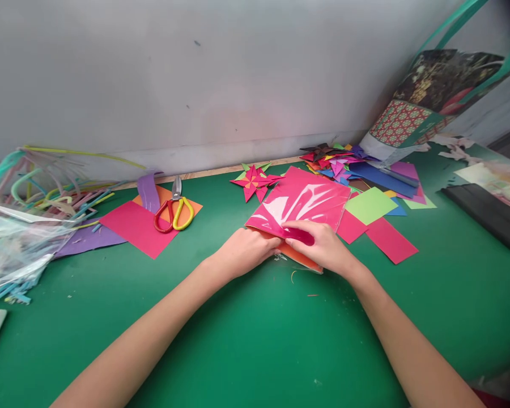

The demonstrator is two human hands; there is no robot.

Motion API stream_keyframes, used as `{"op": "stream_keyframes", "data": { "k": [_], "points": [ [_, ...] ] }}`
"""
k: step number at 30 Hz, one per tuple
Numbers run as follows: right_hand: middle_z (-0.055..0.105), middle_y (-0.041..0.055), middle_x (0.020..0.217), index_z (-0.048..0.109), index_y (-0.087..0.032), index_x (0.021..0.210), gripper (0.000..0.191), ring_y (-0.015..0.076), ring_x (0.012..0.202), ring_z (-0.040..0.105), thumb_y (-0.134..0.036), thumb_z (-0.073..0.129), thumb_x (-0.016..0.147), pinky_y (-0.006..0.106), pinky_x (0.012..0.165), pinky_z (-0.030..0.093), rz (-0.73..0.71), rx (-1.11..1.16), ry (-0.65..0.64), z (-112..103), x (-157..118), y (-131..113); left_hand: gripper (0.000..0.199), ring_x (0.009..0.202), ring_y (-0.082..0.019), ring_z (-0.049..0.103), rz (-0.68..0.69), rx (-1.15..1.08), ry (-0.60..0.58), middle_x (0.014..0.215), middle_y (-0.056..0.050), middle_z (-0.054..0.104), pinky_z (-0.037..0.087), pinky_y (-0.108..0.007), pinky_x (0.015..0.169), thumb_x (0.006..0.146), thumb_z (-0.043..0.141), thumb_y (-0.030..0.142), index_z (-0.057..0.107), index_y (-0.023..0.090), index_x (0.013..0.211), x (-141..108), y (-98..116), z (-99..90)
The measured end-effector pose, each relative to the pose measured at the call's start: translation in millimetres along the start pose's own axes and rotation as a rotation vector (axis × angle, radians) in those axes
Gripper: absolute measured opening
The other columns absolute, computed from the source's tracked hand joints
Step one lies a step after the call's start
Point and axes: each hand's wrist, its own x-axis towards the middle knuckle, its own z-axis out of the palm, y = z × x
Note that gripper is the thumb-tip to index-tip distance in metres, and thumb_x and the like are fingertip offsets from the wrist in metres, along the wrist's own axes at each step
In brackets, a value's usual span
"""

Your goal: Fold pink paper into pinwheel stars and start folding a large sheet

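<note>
A clear plastic packet of coloured paper (310, 198), pink on top with an orange edge below, lies at the middle of the table, tilted toward me. My left hand (250, 249) is closed on its near left edge, fingertips tucked at the packet's mouth. With thumb and index finger, my right hand (323, 243) pinches the near edge, where the pink layer bulges up from the orange one. Whether it grips the plastic, the paper or both is hidden. Just behind the packet sits a red and green folded paper star (255, 182).
Scissors (175, 209) with red and yellow handles lie on pink paper (138, 226) and orange sheets. Plastic straws (63, 195) and a clear bag (17, 238) are at left. Folded paper pieces (335, 161), a green square (369, 208), a black case (488, 212) and a tote bag (429, 102) are at right.
</note>
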Motion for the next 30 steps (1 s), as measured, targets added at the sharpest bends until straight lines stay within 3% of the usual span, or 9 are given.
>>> {"op": "stream_keyframes", "data": {
  "k": [4,10,13,18,24,30],
  "points": [
    [0.079,0.0056,0.124,0.074,-0.024,0.124,0.032,0.0276,0.116,0.074,-0.03,0.069,0.093,0.041,0.102,0.058,0.016,0.012,0.014,1,-1,0,0.008,0.082,-0.022,0.068,0.071,0.068,0.013,0.097,-0.007,0.075,0.044,-0.033,0.065,0.1,0.063,0.024,0.069,0.019,0.102,6,-6,-2.8],
    [0.078,0.0065,0.126,0.073,-0.024,0.126,0.033,0.0289,0.117,0.073,-0.032,0.067,0.095,0.044,0.103,0.058,0.023,0.008,-0.024,-1,-1,1,0.015,0.089,-0.022,0.062,0.19,0.094,0.058,0.095,-0.006,0.072,0.043,-0.037,0.078,0.104,0.055,0.02,0.067,0.019,0.095,8,-13,-0.1],
    [0.073,0.0075,0.135,0.07,-0.026,0.132,0.038,0.0309,0.127,0.068,-0.035,0.066,0.096,0.048,0.109,0.055,-0.041,-0.022,-0.117,-4,-2,3,0.013,0.09,-0.022,0.06,0.176,0.066,0.046,0.094,-0.005,0.072,0.042,-0.038,0.079,0.103,0.058,0.02,0.067,0.02,0.094,8,-16,0.3],
    [0.054,0.0065,0.16,0.057,-0.03,0.15,0.062,0.0329,0.15,0.048,-0.039,0.074,0.091,0.053,0.122,0.043,-0.121,-0.108,-0.251,-5,-6,10,0.015,0.091,-0.023,0.06,0.213,0.096,0.048,0.095,-0.005,0.073,0.04,-0.039,0.078,0.104,0.057,0.022,0.067,0.019,0.092,6,-18,2.4],
    [0.054,0.0061,0.16,0.059,-0.031,0.149,0.057,0.032,0.151,0.046,-0.027,0.067,0.093,0.052,0.123,0.043,-0.135,-0.171,-0.252,-4,-7,9,0.016,0.09,-0.022,0.06,0.214,0.114,0.046,0.095,-0.006,0.073,0.039,-0.038,0.078,0.105,0.055,0.02,0.067,0.018,0.094,5,-19,3.0],
    [0.054,0.0081,0.159,0.057,-0.028,0.151,0.062,0.0336,0.151,0.046,-0.034,0.073,0.091,0.054,0.123,0.043,-0.138,-0.179,-0.241,-1,-6,12,0.012,0.091,-0.023,0.059,0.19,0.081,0.046,0.097,-0.006,0.072,0.04,-0.037,0.078,0.103,0.057,0.02,0.067,0.018,0.098,6,-19,3.6]
  ]
}}
